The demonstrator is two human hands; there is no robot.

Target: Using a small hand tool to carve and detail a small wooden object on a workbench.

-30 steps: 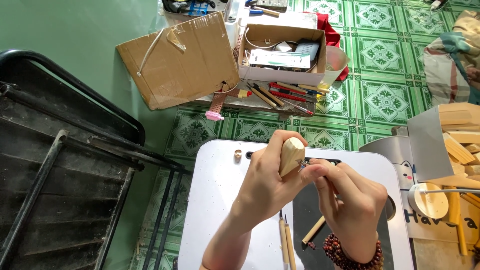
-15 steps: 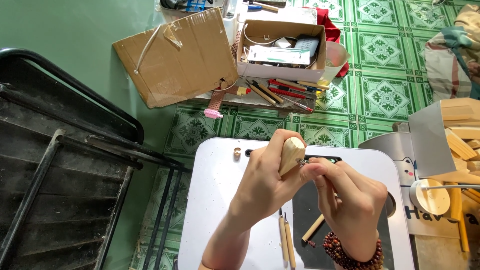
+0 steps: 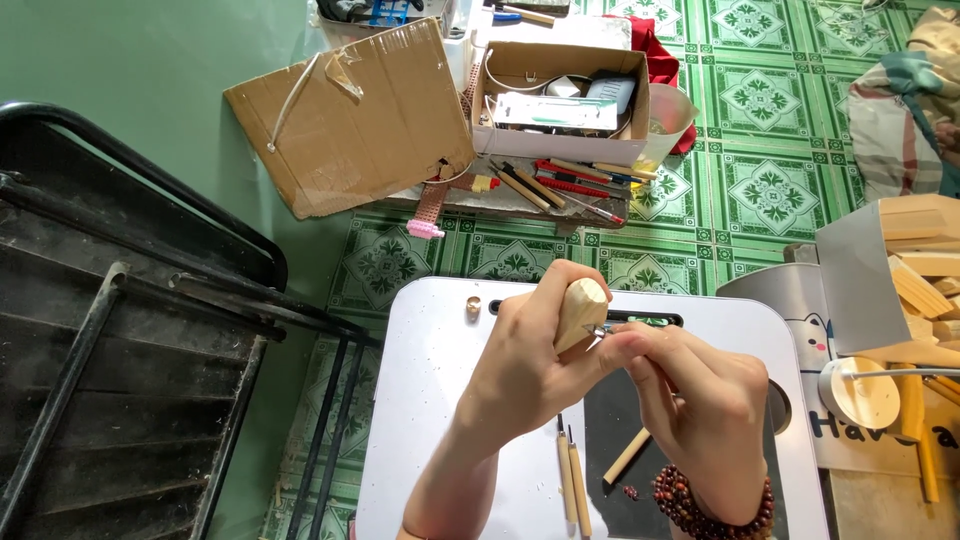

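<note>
Head view, looking down. Left hand [image 3: 520,375] raised over the white tabletop [image 3: 430,400], fingers wrapped closed around a pale wooden piece [image 3: 580,312], which stands roughly upright with its faceted top end clear of the grip. Right hand [image 3: 705,400] fingers pinched closed on a small carving tool [image 3: 601,333]; only the metal tip shows, touching the lower right side of the wooden piece; handle hidden in the hand. Bead bracelet [image 3: 700,495] on right wrist. On the tabletop below the hands: two slim wood-handled tools [image 3: 572,475] lying side by side, one more wooden handle [image 3: 627,457] lying slantwise on a dark mat [image 3: 620,410]. Beyond the tabletop, on the green patterned tile floor [image 3: 770,130]: open cardboard box [image 3: 560,100] with mixed items, flattened cardboard sheet [image 3: 350,120] to its left, a row of pencils and tools [image 3: 565,180] in front of the box. Far right: stack of pale wood offcuts [image 3: 925,270]. Left: black metal frame [image 3: 130,330].
</note>
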